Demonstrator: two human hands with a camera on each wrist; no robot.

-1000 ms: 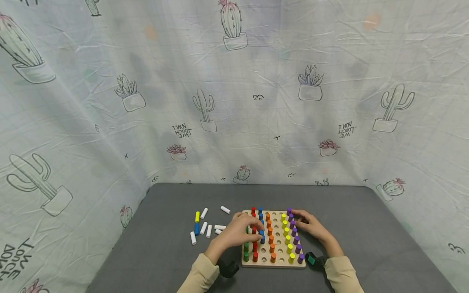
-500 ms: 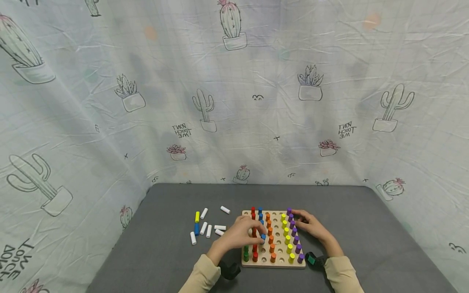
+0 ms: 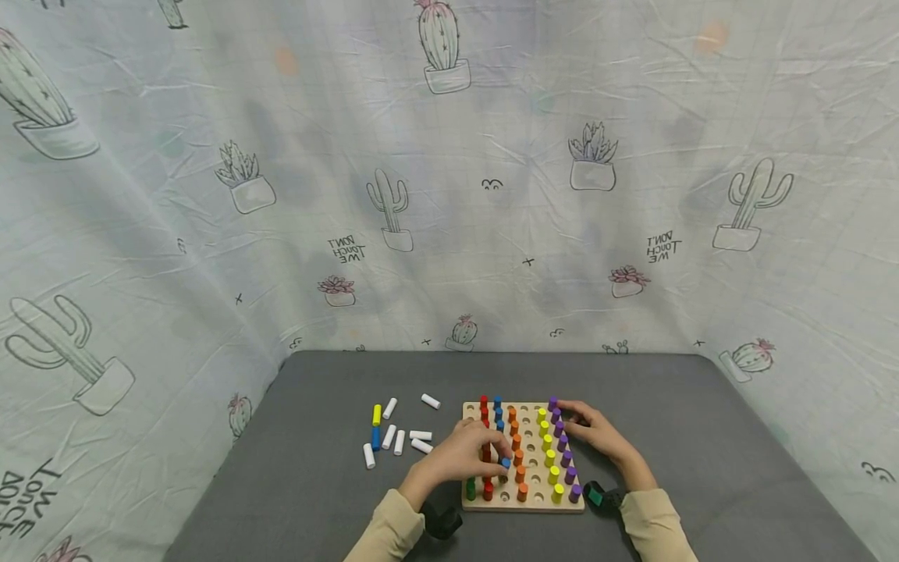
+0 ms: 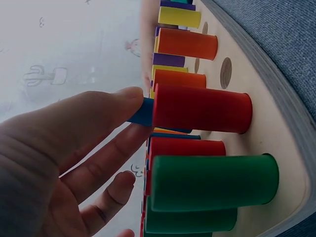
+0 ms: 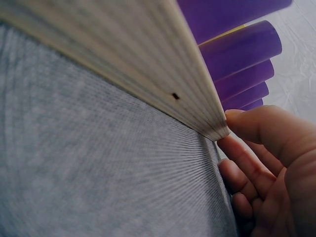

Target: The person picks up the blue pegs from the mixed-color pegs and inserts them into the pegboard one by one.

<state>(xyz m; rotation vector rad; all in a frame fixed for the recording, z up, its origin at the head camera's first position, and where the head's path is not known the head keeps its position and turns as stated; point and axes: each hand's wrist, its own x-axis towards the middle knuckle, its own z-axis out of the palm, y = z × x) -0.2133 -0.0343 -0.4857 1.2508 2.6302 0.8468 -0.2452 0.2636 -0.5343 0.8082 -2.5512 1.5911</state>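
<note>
My left hand (image 3: pixel 467 454) reaches over the left part of a wooden pegboard (image 3: pixel 523 509). Its thumb and index finger pinch the top of a blue peg (image 4: pixel 142 111), which shows beyond a red peg (image 4: pixel 202 108) in the left wrist view. The blue peg's lower end is hidden there. Green pegs (image 4: pixel 215 182) stand nearest that camera. At the board's far right side, my right hand (image 3: pixel 597 433) grips the edge, thumb at the upper edge and fingers curled below it. Purple pegs (image 5: pixel 242 52) stand close by the thumb.
Several white pegs (image 3: pixel 399 442), a yellow peg (image 3: pixel 377 414) and a blue peg (image 3: pixel 375 439) lie loose on the grey table (image 3: pixel 309 484), left of the board. Orange pegs (image 3: pixel 520 474) and yellow pegs (image 3: pixel 549 458) stand in columns. A patterned curtain (image 3: pixel 449 195) hangs behind.
My left hand has moved slightly toward the near side of the board, with the blue peg between its fingertips. The right hand stays at the board's edge.
</note>
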